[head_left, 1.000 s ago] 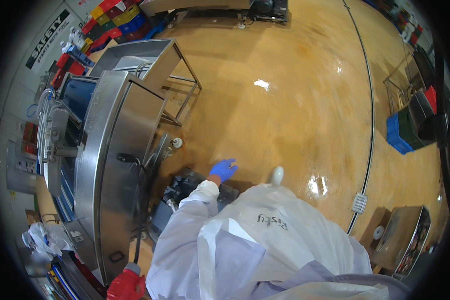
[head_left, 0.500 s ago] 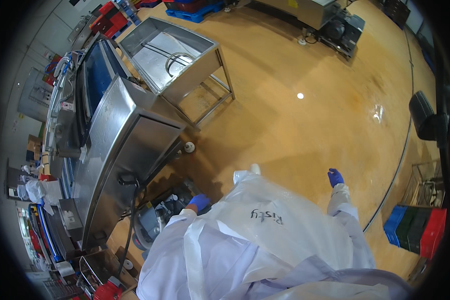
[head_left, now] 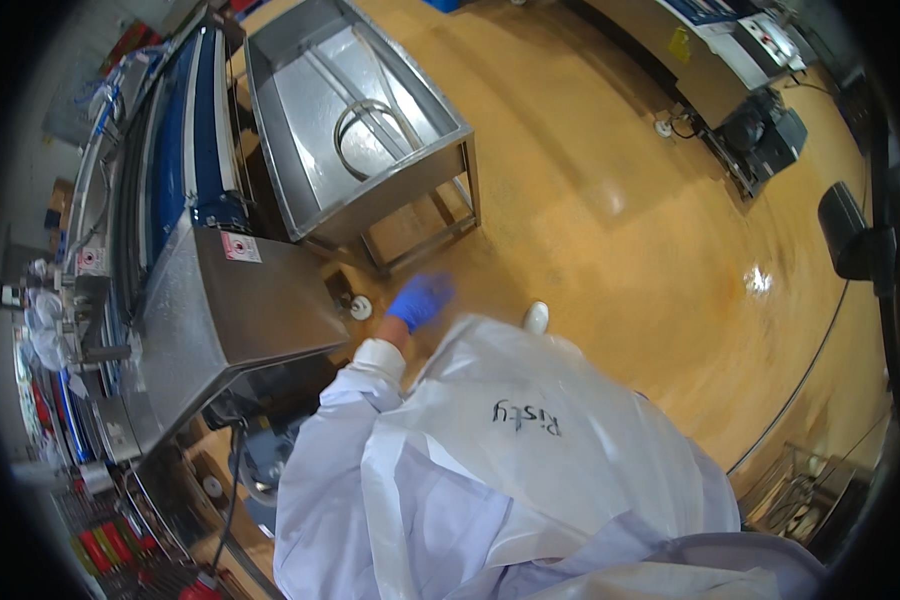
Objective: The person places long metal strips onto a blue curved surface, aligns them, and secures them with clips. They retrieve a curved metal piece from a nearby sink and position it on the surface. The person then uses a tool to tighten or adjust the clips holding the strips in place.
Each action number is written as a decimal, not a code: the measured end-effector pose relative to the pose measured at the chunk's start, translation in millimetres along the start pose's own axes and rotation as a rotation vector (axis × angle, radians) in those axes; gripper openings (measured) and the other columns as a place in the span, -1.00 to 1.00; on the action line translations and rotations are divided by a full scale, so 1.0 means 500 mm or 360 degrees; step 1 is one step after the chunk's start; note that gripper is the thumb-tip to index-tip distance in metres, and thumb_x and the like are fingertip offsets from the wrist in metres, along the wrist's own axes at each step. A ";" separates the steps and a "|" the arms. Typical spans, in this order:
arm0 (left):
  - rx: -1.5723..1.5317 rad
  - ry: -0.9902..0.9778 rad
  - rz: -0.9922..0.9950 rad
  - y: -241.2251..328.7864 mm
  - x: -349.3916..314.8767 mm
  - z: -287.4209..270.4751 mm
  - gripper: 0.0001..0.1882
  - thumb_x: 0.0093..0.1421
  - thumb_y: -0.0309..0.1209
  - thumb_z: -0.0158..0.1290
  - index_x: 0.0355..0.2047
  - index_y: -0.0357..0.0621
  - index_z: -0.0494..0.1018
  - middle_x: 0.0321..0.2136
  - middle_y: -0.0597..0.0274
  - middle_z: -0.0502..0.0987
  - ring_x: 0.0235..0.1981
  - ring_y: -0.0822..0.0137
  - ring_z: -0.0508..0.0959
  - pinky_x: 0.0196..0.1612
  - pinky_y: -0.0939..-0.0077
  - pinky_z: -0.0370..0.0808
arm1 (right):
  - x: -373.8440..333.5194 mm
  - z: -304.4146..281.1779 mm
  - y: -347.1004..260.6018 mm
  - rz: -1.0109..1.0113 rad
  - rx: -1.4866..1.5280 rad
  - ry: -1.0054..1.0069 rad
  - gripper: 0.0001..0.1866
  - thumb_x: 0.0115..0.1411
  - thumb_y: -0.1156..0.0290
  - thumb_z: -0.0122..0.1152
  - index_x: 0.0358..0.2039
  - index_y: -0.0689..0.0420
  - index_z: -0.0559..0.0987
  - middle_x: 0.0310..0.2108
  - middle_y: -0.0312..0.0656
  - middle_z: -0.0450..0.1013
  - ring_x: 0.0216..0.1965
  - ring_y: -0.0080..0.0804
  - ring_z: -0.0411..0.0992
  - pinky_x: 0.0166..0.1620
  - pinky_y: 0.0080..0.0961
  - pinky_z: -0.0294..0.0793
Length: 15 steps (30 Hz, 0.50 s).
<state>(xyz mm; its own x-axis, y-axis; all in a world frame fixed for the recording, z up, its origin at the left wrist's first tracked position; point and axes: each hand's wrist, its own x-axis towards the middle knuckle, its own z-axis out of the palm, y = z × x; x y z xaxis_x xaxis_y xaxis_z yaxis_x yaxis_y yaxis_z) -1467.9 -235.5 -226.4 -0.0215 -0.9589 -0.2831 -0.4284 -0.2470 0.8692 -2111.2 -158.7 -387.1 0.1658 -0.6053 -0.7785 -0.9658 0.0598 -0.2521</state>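
Currently, left hand (head_left: 422, 300) nearer; right hand not in view. Steel trough (head_left: 410, 188) ahead, slightly left, apart from it; near short edge faces hand, long axis runs away. Grip blurred: opening cannot be told; nothing visibly held.

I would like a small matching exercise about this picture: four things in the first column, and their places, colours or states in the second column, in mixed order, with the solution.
Things
1. left hand
2. looped hose
3. apron
4. floor

Places, colours or states
A. orange-tan, with shiny spots
B. inside the metal trough
C. blue-gloved, blurred
D. white, worn by the person

Right pairs: 1-C, 2-B, 3-D, 4-A
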 end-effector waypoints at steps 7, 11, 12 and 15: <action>0.0232 0.0817 0.0151 0.173 0.117 -0.130 -0.54 0.21 -0.28 0.13 0.09 -0.17 0.43 -0.02 -0.08 0.47 -0.03 0.06 0.49 0.02 0.31 0.44 | 0.226 -0.515 -0.190 -0.0040 0.0355 0.0436 -0.64 0.19 0.17 0.11 -0.13 0.13 0.61 -0.10 -0.01 0.55 -0.05 -0.09 0.51 0.03 -0.30 0.47; -0.0160 0.1211 -0.0251 0.165 0.259 -0.212 -0.45 0.25 -0.25 0.10 0.20 -0.17 0.30 0.09 -0.01 0.37 0.05 0.15 0.43 0.11 0.33 0.37 | 0.350 -0.789 -0.304 -0.0364 0.0316 0.0753 -0.68 0.16 0.26 0.20 -0.11 0.13 0.59 -0.13 -0.04 0.55 -0.14 -0.19 0.53 -0.04 -0.35 0.51; -0.0203 0.1359 -0.0307 0.143 0.275 -0.242 -0.45 0.23 -0.26 0.12 0.19 -0.16 0.32 0.07 -0.02 0.38 0.01 0.14 0.45 0.08 0.31 0.40 | 0.379 -0.830 -0.383 -0.0411 0.0359 0.0757 -0.69 0.17 0.28 0.21 -0.11 0.13 0.59 -0.12 -0.05 0.54 -0.16 -0.21 0.53 -0.04 -0.37 0.51; -0.0199 0.1776 -0.0450 -0.020 0.359 -0.347 -0.43 0.18 -0.24 0.16 0.16 -0.15 0.36 0.05 -0.08 0.43 -0.02 0.08 0.50 0.05 0.25 0.43 | 0.457 -0.918 -0.592 -0.0704 0.0411 0.0868 -0.73 0.19 0.31 0.20 -0.11 0.10 0.59 -0.13 -0.11 0.50 -0.25 -0.30 0.51 -0.09 -0.42 0.51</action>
<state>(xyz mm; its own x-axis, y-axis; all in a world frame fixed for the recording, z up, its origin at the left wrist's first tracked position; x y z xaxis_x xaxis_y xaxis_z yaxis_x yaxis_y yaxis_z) -1310.7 -429.5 -215.6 0.8969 -0.4420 -0.0126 -0.1969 -0.4247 0.8836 -1879.0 -679.1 -226.7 0.3409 -0.9198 -0.1942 -0.7432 -0.1372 -0.6548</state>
